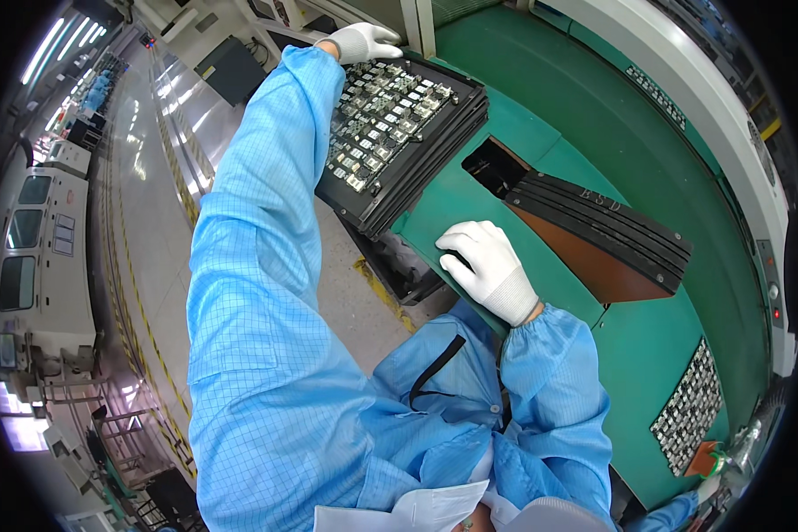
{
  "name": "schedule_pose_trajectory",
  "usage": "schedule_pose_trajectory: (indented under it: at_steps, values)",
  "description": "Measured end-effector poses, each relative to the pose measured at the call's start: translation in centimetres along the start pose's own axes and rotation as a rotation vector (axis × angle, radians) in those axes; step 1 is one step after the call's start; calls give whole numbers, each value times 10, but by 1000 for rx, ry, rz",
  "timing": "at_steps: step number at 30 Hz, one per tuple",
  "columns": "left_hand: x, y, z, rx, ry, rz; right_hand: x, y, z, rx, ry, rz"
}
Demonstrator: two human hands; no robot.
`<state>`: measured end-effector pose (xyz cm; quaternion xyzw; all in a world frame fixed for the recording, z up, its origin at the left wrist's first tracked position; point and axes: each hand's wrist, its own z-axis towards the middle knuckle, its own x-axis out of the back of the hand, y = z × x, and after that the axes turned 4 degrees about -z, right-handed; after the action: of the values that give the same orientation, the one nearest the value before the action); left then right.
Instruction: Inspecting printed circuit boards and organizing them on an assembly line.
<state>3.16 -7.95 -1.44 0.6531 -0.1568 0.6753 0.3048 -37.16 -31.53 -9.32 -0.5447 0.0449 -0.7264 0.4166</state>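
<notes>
My left hand (363, 43), in a white glove, reaches to the far edge of a stack of black trays (443, 164). Its fingers are stretched out and touch the top tray's far rim. In that top tray sit rows of small circuit boards (386, 124) with silvery metal parts. The stack leans out over the left edge of the green table (585, 160). My right hand (488, 270), also gloved in white, rests on the table's near edge with its fingers loosely bent and apart from the thumb. Nothing shows in it.
Right of the stack stands a brown box (585, 262) topped with black slats. A panel of boards (687, 408) lies at the lower right, near another person's blue sleeve (669, 514). A white machine frame (727, 53) arches over the right side. A dark bin (403, 266) sits below the stack.
</notes>
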Motion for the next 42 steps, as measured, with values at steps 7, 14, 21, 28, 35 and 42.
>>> schedule_pose_trajectory:
  at_steps: [7, 14, 21, 28, 35, 42]
  values:
    - [1, 48, -1, -38, -131, 61, -1, 0, -1, -2, 0, -9]
    - [2, 84, 1, -4, -106, 233, -1, 0, -2, 10, 17, -9]
    - [12, 133, -18, -256, -86, -68, -2, 2, -2, 5, 16, -11]
    - [-6, 172, -42, 1, -241, 209, -2, 1, -2, 0, 11, -21]
    - [-14, 163, -55, -272, -73, 144, -3, 2, -2, 14, 13, -22]
    - [0, 151, -87, -372, 26, 22, -2, 1, -2, 23, 15, -14]
